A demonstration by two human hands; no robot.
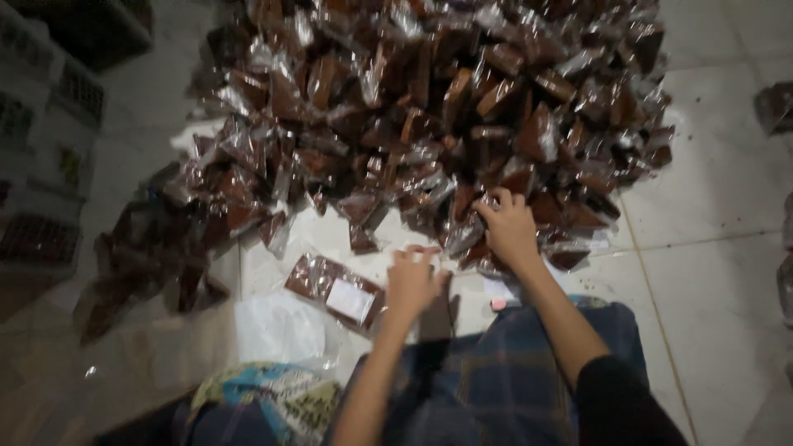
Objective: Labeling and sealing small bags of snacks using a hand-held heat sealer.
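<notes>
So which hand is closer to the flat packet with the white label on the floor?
Left. The left hand hovers just to the right of the labelled packet, nearly at its edge. The right hand is farther right and up, resting on the pile of brown packets.
</notes>
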